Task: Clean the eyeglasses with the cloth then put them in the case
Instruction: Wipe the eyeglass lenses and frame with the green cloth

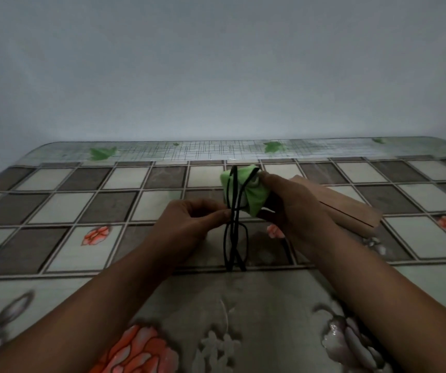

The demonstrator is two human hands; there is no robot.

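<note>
Black-framed eyeglasses are held on edge above the table, one lens toward me and the other farther away. My left hand pinches the frame near its middle. My right hand grips a green cloth that is wrapped around the far lens. A tan glasses case lies on the table just right of my right hand, partly hidden behind it.
The table wears a checked and floral plastic cover and runs to a pale wall at the back. Its far edge curves down at both corners.
</note>
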